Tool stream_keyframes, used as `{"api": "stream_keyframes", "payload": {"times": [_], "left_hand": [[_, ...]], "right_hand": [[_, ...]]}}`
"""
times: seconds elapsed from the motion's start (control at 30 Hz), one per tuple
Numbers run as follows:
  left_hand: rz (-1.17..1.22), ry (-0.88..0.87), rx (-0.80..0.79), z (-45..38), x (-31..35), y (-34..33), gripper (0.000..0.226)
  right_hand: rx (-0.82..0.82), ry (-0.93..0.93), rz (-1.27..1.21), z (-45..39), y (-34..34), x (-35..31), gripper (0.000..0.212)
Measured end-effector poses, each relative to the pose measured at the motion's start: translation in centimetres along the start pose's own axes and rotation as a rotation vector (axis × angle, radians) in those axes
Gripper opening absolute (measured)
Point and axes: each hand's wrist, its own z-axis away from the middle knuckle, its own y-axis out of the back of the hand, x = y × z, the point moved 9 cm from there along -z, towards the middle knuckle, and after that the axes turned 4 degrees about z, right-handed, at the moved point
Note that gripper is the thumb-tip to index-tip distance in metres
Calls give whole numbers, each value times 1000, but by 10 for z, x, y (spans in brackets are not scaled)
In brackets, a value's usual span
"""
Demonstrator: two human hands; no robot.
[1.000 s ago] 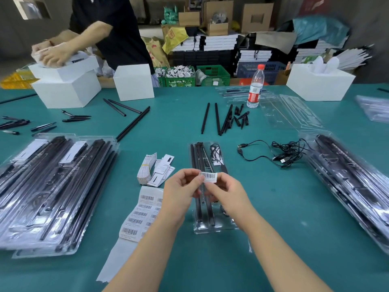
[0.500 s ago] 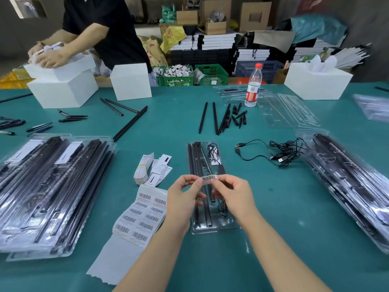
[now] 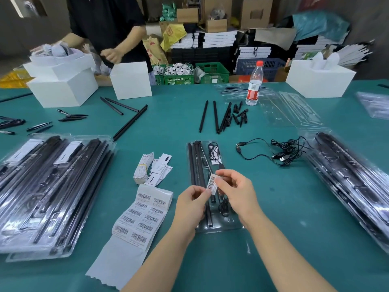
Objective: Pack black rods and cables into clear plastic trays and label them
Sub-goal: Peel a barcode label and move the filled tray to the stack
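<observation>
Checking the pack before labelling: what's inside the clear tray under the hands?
The clear tray holds black rods and a coiled cable. Both hands and the barcode label cover its middle part.

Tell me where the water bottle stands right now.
In the head view, the water bottle stands upright on the far right-centre of the table, just right of the loose black rods and left of the white box.

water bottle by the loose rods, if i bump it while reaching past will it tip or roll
The water bottle is tall and narrow on a small base, so a knock near its red cap would probably tip it. It looks like thin clear plastic, so likely light and easy to shove. Once down, its round body could roll across the table.
</observation>
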Motion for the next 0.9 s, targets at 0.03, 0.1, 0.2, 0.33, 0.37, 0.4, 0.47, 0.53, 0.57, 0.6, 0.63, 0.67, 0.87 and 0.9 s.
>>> {"api": "stream_keyframes", "payload": {"times": [0.03, 0.1, 0.2, 0.33, 0.37, 0.4, 0.47, 0.53, 0.57, 0.6, 0.63, 0.67, 0.87, 0.9], "left_hand": [[-27, 7, -30, 1, 0, -4, 14], [-134, 17, -100, 3, 2, -11, 13], [-352, -7, -217, 5, 10, -21, 12], [-428, -117, -210, -1, 33, -14, 27], [-463, -168, -182, -5, 42, -11, 25], [-511, -213, -161, -8, 50, -9, 19], [-604, -269, -151, -14, 59, -10, 6], [-692, -307, -165, -17, 63, -15, 11], [-727, -319, -173, -17, 64, -18, 13], [-753, -338, -180, -16, 66, -21, 15], [-774, -362, -183, -16, 68, -24, 16], [-791, -384, -180, -15, 70, -27, 16], [-812, -453, -102, -17, 79, -35, 11], [-802, -447, -134, -20, 77, -37, 11]], "right_hand": [[0, 8, 15, -1, 1, 0, 14], [-13, 29, 48, -1, 1, -1, 18], [-58, 58, 90, -2, -1, -4, 25], [-164, 108, 271, 0, -1, -4, 36], [-189, 113, 299, 0, -1, -2, 38], [-208, 117, 317, 1, -1, 0, 39], [-239, 127, 335, 2, -1, 3, 42], [-250, 134, 320, 4, 0, 5, 45], [-245, 131, 294, 4, 2, 7, 46], [-235, 124, 265, 3, 4, 8, 45], [-224, 112, 237, 2, 7, 10, 44], [-215, 95, 214, 1, 10, 13, 44], [-153, 25, 299, -1, 34, 35, 32], [-122, 56, 361, 0, 41, 36, 29]]}}
